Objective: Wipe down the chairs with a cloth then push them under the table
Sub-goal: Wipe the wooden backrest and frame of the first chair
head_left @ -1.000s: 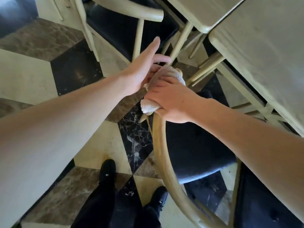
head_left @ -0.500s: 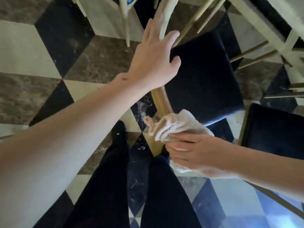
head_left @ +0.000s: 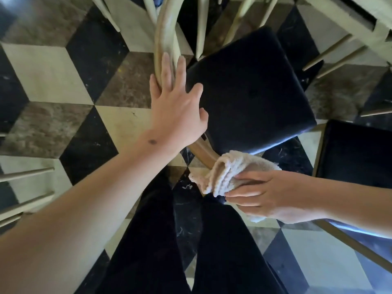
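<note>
Both hands work at the chair's curved wooden back rail [head_left: 164, 35], which serves as the landmark for everything else. Left hand [head_left: 176, 107] lies flat and spread on the rail, fingers extended along the wood and thumb reaching toward the dark seat cushion [head_left: 250, 88], gripping nothing. Right hand [head_left: 273, 196] is closed around a folded beige cloth [head_left: 229, 172], fingers curled over its bunched edge, and the cloth presses against the rail's lower bend, nearer the person than the left hand. The cushion sits just inside the rail's curve (its fabric is dark blue, almost black). A second dark cushion [head_left: 356, 153] lies beyond the first, on the side away from the rail. Pale chair legs and spindles [head_left: 200, 26] rise past the rail's far end, and a corner of the pale tabletop [head_left: 379, 9] shows beyond them. Under the rail spreads a floor [head_left: 48, 75] of cream, black and brown marble diamonds, with the person's dark trouser legs [head_left: 148, 240] standing on its near side
</note>
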Available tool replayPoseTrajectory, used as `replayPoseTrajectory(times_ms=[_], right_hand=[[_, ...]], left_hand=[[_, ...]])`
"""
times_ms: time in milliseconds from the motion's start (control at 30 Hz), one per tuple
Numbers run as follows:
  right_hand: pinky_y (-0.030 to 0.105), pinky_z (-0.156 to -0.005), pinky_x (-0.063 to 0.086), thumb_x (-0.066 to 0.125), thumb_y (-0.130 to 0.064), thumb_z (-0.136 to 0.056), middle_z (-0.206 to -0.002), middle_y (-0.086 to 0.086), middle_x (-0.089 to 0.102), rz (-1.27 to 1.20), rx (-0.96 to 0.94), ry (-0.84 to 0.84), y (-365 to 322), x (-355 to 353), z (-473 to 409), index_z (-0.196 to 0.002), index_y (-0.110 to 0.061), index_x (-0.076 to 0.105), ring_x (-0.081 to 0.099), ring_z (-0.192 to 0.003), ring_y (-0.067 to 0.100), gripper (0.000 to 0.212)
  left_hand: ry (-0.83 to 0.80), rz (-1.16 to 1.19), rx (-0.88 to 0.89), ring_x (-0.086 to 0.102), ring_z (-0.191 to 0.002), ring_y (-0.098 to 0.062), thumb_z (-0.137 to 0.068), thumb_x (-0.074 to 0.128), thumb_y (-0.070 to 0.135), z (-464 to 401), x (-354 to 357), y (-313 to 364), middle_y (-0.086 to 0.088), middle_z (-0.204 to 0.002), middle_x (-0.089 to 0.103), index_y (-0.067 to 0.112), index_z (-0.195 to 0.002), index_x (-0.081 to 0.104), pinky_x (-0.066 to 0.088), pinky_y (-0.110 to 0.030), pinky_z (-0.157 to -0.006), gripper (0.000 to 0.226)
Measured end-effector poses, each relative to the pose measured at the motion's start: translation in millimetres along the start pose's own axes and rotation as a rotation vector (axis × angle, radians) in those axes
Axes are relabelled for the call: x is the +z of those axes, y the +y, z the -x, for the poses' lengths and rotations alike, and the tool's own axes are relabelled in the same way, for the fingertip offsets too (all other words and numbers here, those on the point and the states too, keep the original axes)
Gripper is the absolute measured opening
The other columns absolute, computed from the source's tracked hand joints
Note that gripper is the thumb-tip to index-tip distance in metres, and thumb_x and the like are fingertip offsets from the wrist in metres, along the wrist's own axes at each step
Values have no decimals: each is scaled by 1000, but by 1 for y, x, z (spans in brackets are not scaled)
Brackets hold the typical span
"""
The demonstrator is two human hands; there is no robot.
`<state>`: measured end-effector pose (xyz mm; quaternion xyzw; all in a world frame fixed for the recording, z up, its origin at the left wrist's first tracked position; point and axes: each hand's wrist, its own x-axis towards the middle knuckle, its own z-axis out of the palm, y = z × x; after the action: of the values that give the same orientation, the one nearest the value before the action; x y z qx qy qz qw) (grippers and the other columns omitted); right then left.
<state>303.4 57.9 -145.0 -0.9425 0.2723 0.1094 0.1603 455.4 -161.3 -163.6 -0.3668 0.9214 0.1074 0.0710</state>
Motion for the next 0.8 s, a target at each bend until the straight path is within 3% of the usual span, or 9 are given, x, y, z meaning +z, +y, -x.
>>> replayPoseTrajectory(times_ms=[133,267,333,400,467,533,567,667,800], right_hand=[[50,-126,-4,70,-26,-82,-146,-4,57,-44,25,39,-15,22,38,-120,-23,70,30,-147,17,39],[53,-125,12,64,-26,-87,-157,-5,44,-114,136,157,-20,30,57,-138,-24,59,26,-152,18,52],[42,-124,21,57,-23,-89,-163,-6,34,-291,322,257,-31,33,55,-150,-25,46,22,-153,17,62],[20,-119,24,47,-21,-94,-159,-25,30,-665,689,370,-48,23,39,-153,-39,35,24,-148,-1,63],[21,-100,41,42,-29,-102,-134,-34,50,-869,985,417,-51,12,18,-137,-55,38,49,-120,-8,43],[28,-73,47,33,-41,-106,-93,-21,64,-861,1112,334,-42,9,1,-113,-50,45,61,-80,1,17],[29,-66,46,29,-45,-106,-80,-15,62,-896,1140,293,-37,5,-7,-106,-47,45,60,-69,4,16],[31,-71,47,26,-50,-106,-84,-11,63,-1135,1173,259,-24,-8,-28,-111,-42,50,61,-77,11,26],[38,-81,52,39,-41,-103,-92,-11,64,-1358,1181,508,-21,-28,-69,-104,-36,57,61,-87,14,19]], left_hand=[[4,-27,-45,-6,-155,-44,-92,54,38,28,8,27,-20,-167,17,22,-128,64,8,-68,-121,41],[-15,-10,-27,-1,-155,-43,-92,50,39,52,17,44,-18,-162,33,21,-123,68,10,-71,-119,40],[8,-6,-28,1,-155,-42,-93,49,39,61,18,48,-16,-158,41,21,-121,70,10,-71,-119,40],[14,7,-33,1,-155,-42,-93,50,38,66,21,50,-14,-155,45,20,-119,72,9,-71,-119,38],[5,2,-47,1,-156,-41,-93,50,38,69,19,48,-14,-157,43,22,-119,72,9,-71,-119,37],[-6,-6,-74,-2,-156,-41,-93,51,38,68,19,42,-15,-162,35,23,-120,70,7,-70,-120,37],[-11,2,-81,-4,-156,-40,-93,52,38,69,20,38,-15,-164,30,24,-121,69,7,-70,-120,37],[-33,16,-52,-9,-156,-37,-93,55,38,68,20,27,-13,-169,13,27,-129,65,8,-69,-120,39],[-47,23,-39,-14,-156,-35,-95,52,36,41,11,4,-12,-171,2,30,-135,58,4,-64,-123,41]])
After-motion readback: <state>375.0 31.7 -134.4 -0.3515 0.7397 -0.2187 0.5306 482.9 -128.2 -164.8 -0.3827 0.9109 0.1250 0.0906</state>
